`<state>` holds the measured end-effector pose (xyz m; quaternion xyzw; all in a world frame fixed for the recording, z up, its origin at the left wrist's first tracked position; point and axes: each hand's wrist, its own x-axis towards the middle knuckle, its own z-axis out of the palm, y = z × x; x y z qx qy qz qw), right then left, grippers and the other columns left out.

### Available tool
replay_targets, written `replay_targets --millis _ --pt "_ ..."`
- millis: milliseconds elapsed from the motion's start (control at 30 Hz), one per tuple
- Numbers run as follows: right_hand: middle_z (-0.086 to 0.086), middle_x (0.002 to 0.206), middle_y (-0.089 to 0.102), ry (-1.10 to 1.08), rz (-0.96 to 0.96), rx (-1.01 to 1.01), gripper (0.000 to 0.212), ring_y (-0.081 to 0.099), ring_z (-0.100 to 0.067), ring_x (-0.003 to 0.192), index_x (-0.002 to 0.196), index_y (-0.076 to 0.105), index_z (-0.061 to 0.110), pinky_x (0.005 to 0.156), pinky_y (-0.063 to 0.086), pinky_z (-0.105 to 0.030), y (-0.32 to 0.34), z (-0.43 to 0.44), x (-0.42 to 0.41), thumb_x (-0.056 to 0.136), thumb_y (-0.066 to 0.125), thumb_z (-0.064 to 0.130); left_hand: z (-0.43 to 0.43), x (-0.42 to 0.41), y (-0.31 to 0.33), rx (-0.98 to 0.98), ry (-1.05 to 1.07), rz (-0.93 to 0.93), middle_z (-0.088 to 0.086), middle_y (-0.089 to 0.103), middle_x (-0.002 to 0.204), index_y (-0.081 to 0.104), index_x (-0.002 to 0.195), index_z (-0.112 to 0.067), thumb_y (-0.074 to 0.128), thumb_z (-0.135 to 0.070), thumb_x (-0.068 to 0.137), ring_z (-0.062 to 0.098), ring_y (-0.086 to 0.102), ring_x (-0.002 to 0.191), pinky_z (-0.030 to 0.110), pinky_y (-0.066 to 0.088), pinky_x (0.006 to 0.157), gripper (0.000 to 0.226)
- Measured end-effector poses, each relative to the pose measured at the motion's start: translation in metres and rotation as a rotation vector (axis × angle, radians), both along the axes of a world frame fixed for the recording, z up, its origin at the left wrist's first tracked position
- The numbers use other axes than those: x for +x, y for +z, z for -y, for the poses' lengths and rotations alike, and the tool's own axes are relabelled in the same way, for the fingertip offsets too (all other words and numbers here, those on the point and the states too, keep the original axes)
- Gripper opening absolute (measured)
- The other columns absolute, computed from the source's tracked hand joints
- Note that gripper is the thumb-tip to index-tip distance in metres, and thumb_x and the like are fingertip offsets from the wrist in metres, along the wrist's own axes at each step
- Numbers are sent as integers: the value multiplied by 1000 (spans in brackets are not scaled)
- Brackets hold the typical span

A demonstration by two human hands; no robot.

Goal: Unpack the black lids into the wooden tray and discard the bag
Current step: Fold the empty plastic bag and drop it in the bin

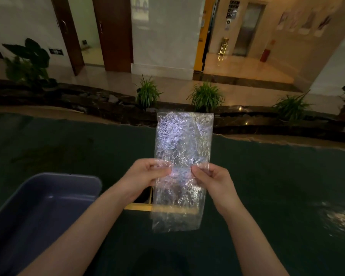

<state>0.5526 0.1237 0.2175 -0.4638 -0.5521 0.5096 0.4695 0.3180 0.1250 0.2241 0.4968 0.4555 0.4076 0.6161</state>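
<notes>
A clear, crinkled plastic bag [182, 144] is held upright and flat in front of me above the dark green table. My left hand [145, 176] pinches its left edge and my right hand [213, 181] pinches its right edge, both at mid-height. The bag looks flat, with nothing dark visible inside. Below and behind it lies the wooden tray [139, 206], mostly hidden by the bag and my left wrist; only its near rim and a dark inner corner show. I cannot make out black lids in it.
A blue plastic bin [48, 206] stands on the table at the lower left, open side up. Beyond the table's far edge run a dark stone border and several potted plants [206, 96]. A bright reflection sits on the table at far right.
</notes>
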Motion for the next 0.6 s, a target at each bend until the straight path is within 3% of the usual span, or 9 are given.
replay_targets --millis 100,167,267,367,467,533,600 --pt "-17 103 79 122 -83 -64 24 76 -35 95 109 78 18 86 62 -46 6 0 8 89 78 31 0 -6 -1 97 75 -77 0 80 85 82 100 -18 77 -15 88 7 72 76 19 55 64 13" --pt "-19 104 79 198 -70 -51 28 76 -37 94 119 74 22 81 62 -43 10 0 13 91 74 26 1 -10 -1 136 53 -109 -2 80 84 82 100 -21 77 -18 87 4 70 74 16 54 62 14" --pt "-13 100 80 221 -80 0 28 78 -28 90 121 75 25 75 62 -35 13 0 18 96 69 14 0 -17 -1 109 -63 -41 9 81 103 76 116 -24 71 -16 93 15 77 90 24 60 73 25" --pt "-14 107 79 226 -80 49 26 76 -28 99 117 78 18 84 61 -40 14 2 21 97 62 11 -1 -24 -2 81 -121 77 20 76 115 74 120 -18 64 -10 96 28 77 97 35 64 81 27" --pt "-15 117 76 292 -57 63 27 71 -33 114 108 80 5 95 58 -45 16 3 23 96 58 -3 -2 -24 -1 78 -70 79 14 78 111 79 101 -9 60 -3 96 29 76 102 33 63 79 20" --pt "-17 114 75 303 -137 12 28 68 -35 114 97 82 2 96 57 -43 18 4 23 90 55 -1 0 -21 1 75 -18 89 11 79 106 79 83 -7 53 6 97 28 77 101 30 62 76 32" --pt "-21 111 74 305 -213 -15 34 68 -36 110 95 81 -1 95 55 -42 20 6 21 89 49 6 1 -20 2 99 15 81 10 78 107 76 78 -8 49 8 98 29 76 100 30 62 75 37"
